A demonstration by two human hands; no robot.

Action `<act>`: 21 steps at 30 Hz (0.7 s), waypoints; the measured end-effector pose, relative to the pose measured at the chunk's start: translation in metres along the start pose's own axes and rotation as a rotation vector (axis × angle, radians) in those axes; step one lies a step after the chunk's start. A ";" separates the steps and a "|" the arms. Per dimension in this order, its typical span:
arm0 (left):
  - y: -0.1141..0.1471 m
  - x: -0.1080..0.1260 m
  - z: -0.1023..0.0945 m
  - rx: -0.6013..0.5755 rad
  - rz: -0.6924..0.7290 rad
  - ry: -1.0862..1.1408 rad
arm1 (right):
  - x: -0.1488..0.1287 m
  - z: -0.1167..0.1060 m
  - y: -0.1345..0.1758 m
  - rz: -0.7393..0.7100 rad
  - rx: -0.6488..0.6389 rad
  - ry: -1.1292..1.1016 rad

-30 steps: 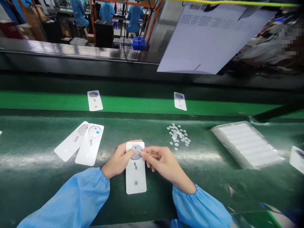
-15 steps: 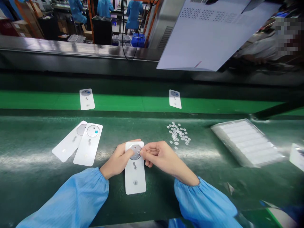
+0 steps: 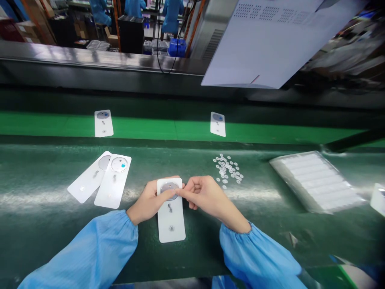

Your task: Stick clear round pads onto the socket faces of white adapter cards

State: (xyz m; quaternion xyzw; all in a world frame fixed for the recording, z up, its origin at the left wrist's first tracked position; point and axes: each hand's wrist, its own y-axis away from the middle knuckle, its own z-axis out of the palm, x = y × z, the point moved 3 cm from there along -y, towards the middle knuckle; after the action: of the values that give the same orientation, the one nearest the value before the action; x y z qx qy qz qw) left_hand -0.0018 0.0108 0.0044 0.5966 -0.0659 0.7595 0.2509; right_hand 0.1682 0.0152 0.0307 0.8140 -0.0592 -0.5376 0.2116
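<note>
My left hand [image 3: 152, 204] grips a white rounded rectangular panel [image 3: 171, 224], its thumb resting on the grey round inset [image 3: 169, 186] near the top. Dark characters and a small emblem are printed below the inset. The fingers of my right hand [image 3: 202, 192] are closed, and the thumb tip presses at the inset, meeting my left thumb. Whatever is under the thumb tips is hidden. On the left lie two similar panels, one panel [image 3: 111, 188] overlapping another panel [image 3: 86, 182]; the upper one shows a blue spot in its inset. Small clear round discs [image 3: 227, 168] lie scattered beyond my right hand.
A green conveyor belt [image 3: 156, 129] runs across the back, carrying a left panel [image 3: 104, 126] and a right panel [image 3: 218, 126]. To the right sits a plastic-wrapped white pack [image 3: 321, 180]. A white sheet-like board [image 3: 246, 52] hangs above. People in blue work behind.
My right thumb has moved left onto the inset, against my left thumb; the small pale disc at its fingertips is now out of sight. The belt panels have shifted slightly left.
</note>
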 end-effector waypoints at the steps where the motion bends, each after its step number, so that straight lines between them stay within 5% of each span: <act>1: 0.000 0.001 0.000 0.000 0.016 -0.020 | 0.002 -0.002 -0.001 -0.007 0.023 0.004; 7: -0.002 -0.001 0.000 0.114 0.018 0.046 | 0.019 0.003 0.007 -0.136 -0.040 -0.231; 14: -0.008 0.001 0.001 0.127 -0.012 0.343 | 0.027 0.039 0.030 -0.085 -0.375 -0.040; 18: -0.006 0.026 -0.029 0.224 0.217 0.162 | -0.016 0.022 -0.012 -0.118 -0.244 -0.065; 21: -0.001 0.048 -0.072 0.425 0.267 -0.238 | -0.064 0.000 -0.071 -0.229 -0.023 -0.076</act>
State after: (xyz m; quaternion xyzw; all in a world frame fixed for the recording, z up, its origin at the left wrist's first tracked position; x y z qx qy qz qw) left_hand -0.0724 0.0552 0.0294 0.7067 -0.0121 0.7073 0.0084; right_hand 0.1322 0.1004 0.0562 0.7920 0.0325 -0.5895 0.1555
